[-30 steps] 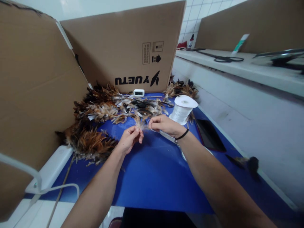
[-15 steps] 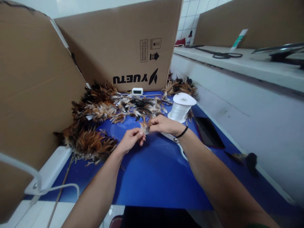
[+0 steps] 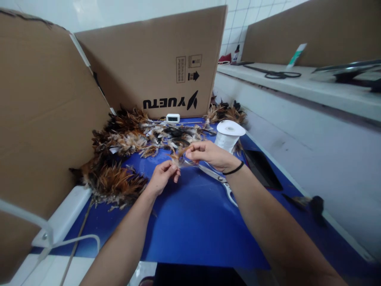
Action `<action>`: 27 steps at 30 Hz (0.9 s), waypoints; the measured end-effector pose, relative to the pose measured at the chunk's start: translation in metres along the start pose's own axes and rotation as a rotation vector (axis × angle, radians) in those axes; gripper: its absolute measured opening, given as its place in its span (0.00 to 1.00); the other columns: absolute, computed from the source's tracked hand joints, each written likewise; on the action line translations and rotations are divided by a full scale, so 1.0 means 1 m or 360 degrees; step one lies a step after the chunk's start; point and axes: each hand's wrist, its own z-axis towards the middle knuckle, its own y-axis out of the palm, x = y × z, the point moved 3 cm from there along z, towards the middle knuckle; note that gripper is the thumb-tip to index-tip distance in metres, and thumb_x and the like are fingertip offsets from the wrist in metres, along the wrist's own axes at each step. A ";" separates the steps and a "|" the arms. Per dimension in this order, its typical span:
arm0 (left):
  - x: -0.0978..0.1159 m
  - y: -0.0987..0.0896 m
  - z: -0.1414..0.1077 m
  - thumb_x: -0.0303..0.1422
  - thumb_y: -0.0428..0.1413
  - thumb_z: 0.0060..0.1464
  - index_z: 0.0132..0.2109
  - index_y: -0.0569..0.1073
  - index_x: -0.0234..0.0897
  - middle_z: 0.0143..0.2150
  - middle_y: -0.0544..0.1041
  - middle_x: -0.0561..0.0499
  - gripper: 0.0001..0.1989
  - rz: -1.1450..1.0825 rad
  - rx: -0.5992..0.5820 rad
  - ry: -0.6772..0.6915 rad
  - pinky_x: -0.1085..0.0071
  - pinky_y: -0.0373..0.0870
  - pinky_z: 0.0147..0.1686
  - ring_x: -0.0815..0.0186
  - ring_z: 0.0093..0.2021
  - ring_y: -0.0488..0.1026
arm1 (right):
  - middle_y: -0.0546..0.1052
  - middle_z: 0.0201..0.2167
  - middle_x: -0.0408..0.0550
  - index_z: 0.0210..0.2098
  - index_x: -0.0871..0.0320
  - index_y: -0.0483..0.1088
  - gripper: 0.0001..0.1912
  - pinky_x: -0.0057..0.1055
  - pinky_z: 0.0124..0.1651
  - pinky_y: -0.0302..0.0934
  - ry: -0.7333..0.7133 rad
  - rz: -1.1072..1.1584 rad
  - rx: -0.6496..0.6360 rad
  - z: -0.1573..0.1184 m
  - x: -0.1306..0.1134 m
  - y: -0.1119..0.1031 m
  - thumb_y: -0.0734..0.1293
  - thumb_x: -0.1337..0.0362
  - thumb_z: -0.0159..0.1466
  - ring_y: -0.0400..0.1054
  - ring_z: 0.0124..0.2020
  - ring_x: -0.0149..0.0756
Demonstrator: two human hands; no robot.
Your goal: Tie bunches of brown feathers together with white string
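Observation:
My left hand point(image 3: 165, 174) is closed, thumb and finger pinching a small bunch of brown and pale feathers point(image 3: 176, 159) above the blue table. Just to its right, my right hand point(image 3: 210, 154), with a black band at the wrist, pinches a thin white ribbon point(image 3: 186, 161) that loops beside the bunch. Partly beneath my right hand and forearm lie silver scissors point(image 3: 218, 176), blades pointing toward the feathers. Behind that hand stands a white spool point(image 3: 228, 137) wound with white material, its lower part hidden.
Heaps of brown feathers point(image 3: 119, 180) line the left and back of the blue table point(image 3: 196, 230). Cardboard point(image 3: 133, 71) walls the rear and left. A small white digital display point(image 3: 173, 118) stands at the back. At right are a dark tablet-like slab point(image 3: 263, 169), loose feathers point(image 3: 300, 200) and a shelf point(image 3: 268, 79).
My right hand has shifted slightly right, away from the bunch, and the thin loop now shows. More of the scissors is uncovered. The left hand stays nearly in place. The view tilts up slightly.

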 end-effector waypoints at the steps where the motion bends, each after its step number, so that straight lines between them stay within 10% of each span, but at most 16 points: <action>1: 0.000 -0.001 0.001 0.41 0.58 0.50 0.28 0.71 0.32 0.22 0.70 0.53 0.15 -0.0020 0.0064 0.0023 0.75 0.62 0.25 0.74 0.19 0.65 | 0.68 0.19 0.40 0.27 0.60 0.70 0.06 0.26 0.26 0.53 -0.0006 0.0009 0.0043 0.000 -0.001 -0.001 0.67 0.63 0.51 0.58 0.21 0.25; 9: 0.004 -0.010 0.003 0.42 0.59 0.48 0.31 0.70 0.35 0.27 0.71 0.54 0.14 -0.0195 0.0418 0.0190 0.75 0.63 0.23 0.76 0.19 0.64 | 0.69 0.18 0.41 0.22 0.60 0.70 0.05 0.26 0.26 0.53 -0.0104 -0.0454 0.0350 -0.001 -0.012 0.006 0.67 0.65 0.51 0.59 0.21 0.26; 14: 0.005 -0.009 0.002 0.41 0.59 0.49 0.30 0.69 0.34 0.25 0.70 0.55 0.14 -0.0234 0.0385 0.0181 0.75 0.63 0.23 0.76 0.19 0.64 | 0.71 0.19 0.42 0.24 0.61 0.73 0.09 0.26 0.26 0.55 0.0018 -0.0392 0.0119 0.004 -0.001 0.024 0.68 0.61 0.52 0.61 0.22 0.26; 27: -0.002 -0.007 0.003 0.40 0.56 0.53 0.30 0.69 0.33 0.25 0.69 0.54 0.13 -0.0028 0.0318 0.0159 0.76 0.61 0.22 0.76 0.20 0.64 | 0.74 0.21 0.45 0.25 0.62 0.71 0.11 0.25 0.24 0.57 -0.0055 -0.0085 0.0470 0.017 0.022 0.030 0.67 0.59 0.54 0.63 0.20 0.26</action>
